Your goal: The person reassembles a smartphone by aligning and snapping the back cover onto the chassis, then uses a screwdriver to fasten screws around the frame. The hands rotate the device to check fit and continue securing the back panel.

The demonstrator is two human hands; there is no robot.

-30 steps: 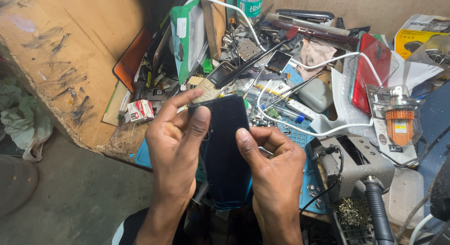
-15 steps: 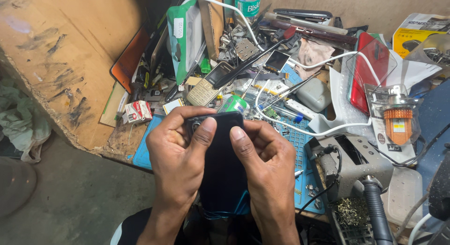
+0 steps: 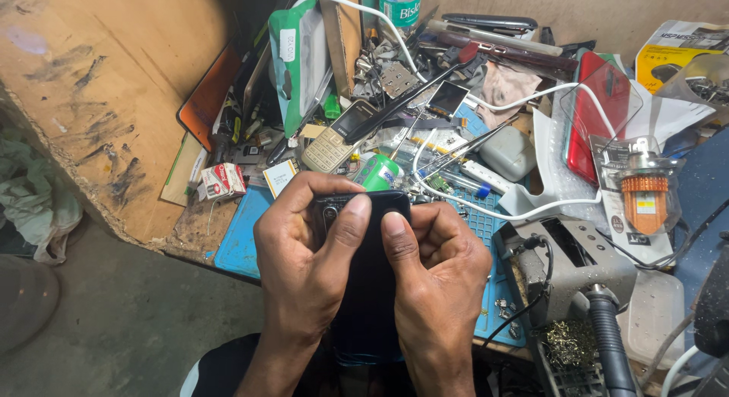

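- Fingers of both hands now wrap the dark phone (image 3: 370, 279) from its two sides, and both thumbs press flat on its back near the top edge, close together; a second ago the right thumb sat lower and the phone stood more upright.
- Left hand (image 3: 304, 272) curls around the left edge, its thumb tip lying just under the camera corner of the phone.
- Right hand (image 3: 437, 279) clamps the right edge, its fingers bent in tight behind the phone rather than spread.
- Phone sits raised above the person's lap, its top over the near edge of the blue mat (image 3: 241, 234); the hands have drawn closer together around it, which reads as a firmer squeeze on the back cover.
- Beyond it lie a green roll of tape (image 3: 378, 173), a small keypad phone (image 3: 336, 139) and a white cable (image 3: 486, 211).
- Right of the hands stands a grey soldering stand (image 3: 581, 264).
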